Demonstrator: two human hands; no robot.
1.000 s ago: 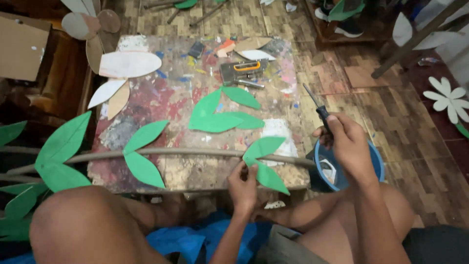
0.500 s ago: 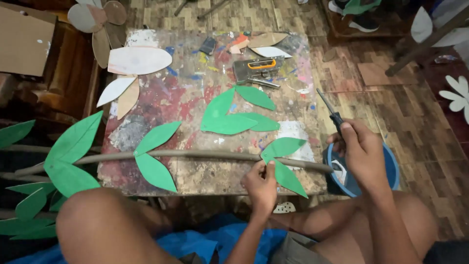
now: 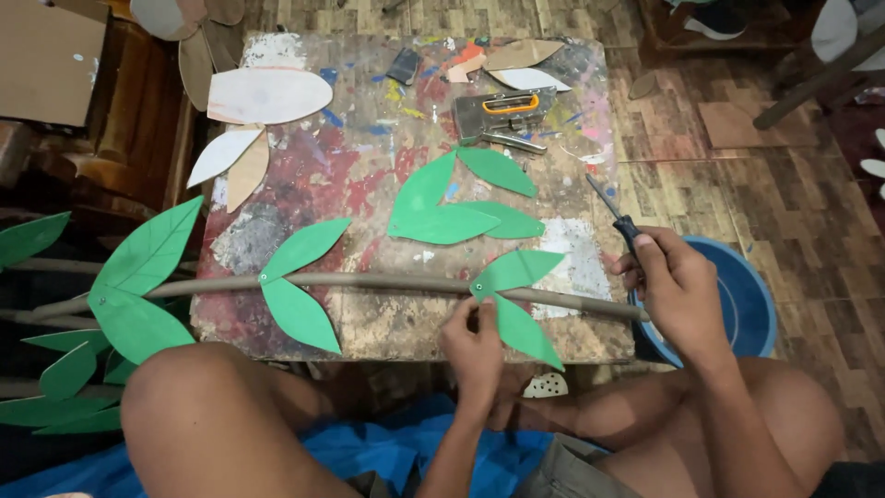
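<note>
The right hand (image 3: 678,295), formerly down over the blue bucket (image 3: 751,309), now sits raised beside the stick (image 3: 387,281), fist closed around a screwdriver (image 3: 619,217). The left hand (image 3: 475,346) remains pinched on the green leaf pair (image 3: 518,300), directly above its fingertips, on the table (image 3: 387,323).

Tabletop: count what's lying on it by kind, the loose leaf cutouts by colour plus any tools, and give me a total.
Loose green leaves: 3
White leaves: 3
Brown cardboard leaves: 2
Staple gun: 1
Stick with green leaves attached: 1
Total: 10
Not counted: the screwdriver held in the right hand; the left hand pinches a leaf on the stick.
</note>
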